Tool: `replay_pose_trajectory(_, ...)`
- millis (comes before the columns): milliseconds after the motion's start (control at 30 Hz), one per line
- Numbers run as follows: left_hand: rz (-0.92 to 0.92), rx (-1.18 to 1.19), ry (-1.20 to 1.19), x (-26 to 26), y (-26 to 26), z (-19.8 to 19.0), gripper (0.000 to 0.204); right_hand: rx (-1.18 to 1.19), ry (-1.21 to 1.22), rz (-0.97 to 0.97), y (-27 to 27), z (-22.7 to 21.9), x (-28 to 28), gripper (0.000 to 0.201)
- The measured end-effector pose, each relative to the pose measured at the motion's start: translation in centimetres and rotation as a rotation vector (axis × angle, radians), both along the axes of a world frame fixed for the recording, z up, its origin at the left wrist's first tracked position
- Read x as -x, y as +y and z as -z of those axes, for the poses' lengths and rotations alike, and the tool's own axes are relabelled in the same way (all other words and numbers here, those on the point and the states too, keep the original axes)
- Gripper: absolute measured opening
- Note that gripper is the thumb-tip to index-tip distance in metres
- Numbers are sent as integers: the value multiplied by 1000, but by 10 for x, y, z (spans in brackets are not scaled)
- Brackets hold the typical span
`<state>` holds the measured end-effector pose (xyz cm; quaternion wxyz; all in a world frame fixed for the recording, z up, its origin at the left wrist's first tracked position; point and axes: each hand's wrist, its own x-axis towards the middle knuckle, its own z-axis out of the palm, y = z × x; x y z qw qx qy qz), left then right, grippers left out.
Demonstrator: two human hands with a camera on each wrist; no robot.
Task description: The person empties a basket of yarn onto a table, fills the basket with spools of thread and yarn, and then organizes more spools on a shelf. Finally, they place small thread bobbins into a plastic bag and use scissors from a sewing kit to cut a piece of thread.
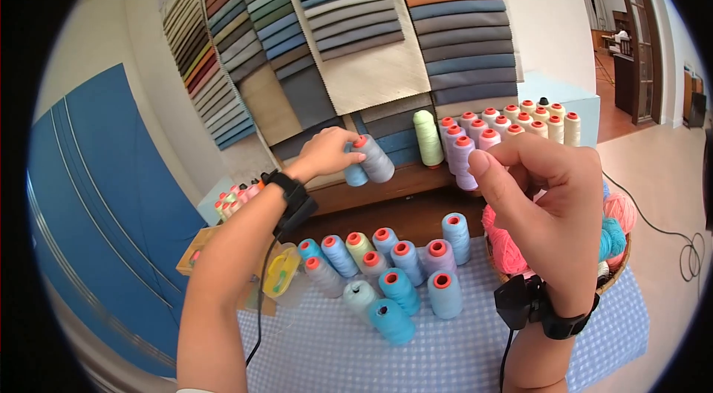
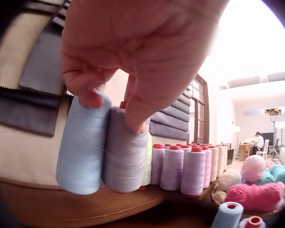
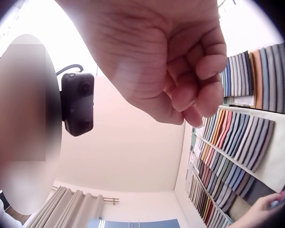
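Observation:
My left hand (image 1: 328, 153) grips the tops of two thread cones above the wooden shelf. One is a grey cone (image 1: 378, 164); the other, a light blue cone (image 1: 356, 175), is partly behind it. In the left wrist view the blue cone (image 2: 81, 147) and grey cone (image 2: 126, 154) hang side by side, with the thumb on the grey one. Raised at the right, my right hand (image 1: 553, 207) has loosely curled fingers with nothing visible in them. It overlaps the row of lilac cones (image 1: 462, 159) in the head view.
Several blue, grey and yellow cones (image 1: 403, 256) stand on the checked tablecloth (image 1: 312, 348). A pale green cone (image 1: 427, 139) and cream cones (image 1: 555, 129) line the shelf (image 1: 408, 204). Yarn balls (image 1: 507, 244) fill a basket at the right. Fabric swatches (image 1: 464, 44) cover the wall.

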<state>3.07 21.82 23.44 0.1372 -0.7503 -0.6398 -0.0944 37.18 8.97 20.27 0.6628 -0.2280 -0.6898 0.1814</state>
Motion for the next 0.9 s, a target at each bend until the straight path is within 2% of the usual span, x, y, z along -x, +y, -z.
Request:
replay_pose_trajectory(33, -3, -39, 20, -1, -23, -3, 42, -32, -25, 11, 0, 0, 0, 17)
replay_pose_trajectory(67, 120, -170, 142, 13, -38, 5, 42, -36, -21, 2, -1, 0, 2, 17)
replay_pose_trajectory(200, 37, -101, 336, -12, -136, -4, 35, -17, -29, -62, -5, 0, 13, 17)
replay_pose_trajectory(267, -54, -3, 332, -23, -172, -10, 36, -127, -115, 24, -5, -1, 17, 17)
replay_pose_trajectory(333, -49, 49, 287, -13, -190, -7, 36, -157, -131, 11, -6, -1, 20, 17)
replay_pose_trajectory(467, -60, 208, 200, -4, -209, -4, 38, -136, -141, 12, -5, 3, 22, 16)
replay_pose_trajectory(700, -78, 240, 137, 4, -207, 21, 37, -110, -182, 7, -11, 3, 22, 16)
replay_pose_trajectory(900, -20, 306, 122, -1, -199, 39, 33, -117, -202, -4, -13, 1, 20, 17)
